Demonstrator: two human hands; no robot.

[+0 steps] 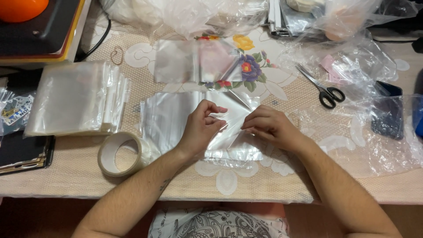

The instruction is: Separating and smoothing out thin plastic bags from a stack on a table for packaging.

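Two hands work at the near edge of the table (66, 185). The left hand (200, 130) and the right hand (271, 128) each pinch a corner of one clear plastic bag (229, 119), which lies on top of a pile of clear bags (172, 119). It looks thin, light and slippery, so the edge is the best place to hold. A tape roll (121, 154) sits to the left. Farther back lie scissors (324, 90) and another bag stack (75, 99).
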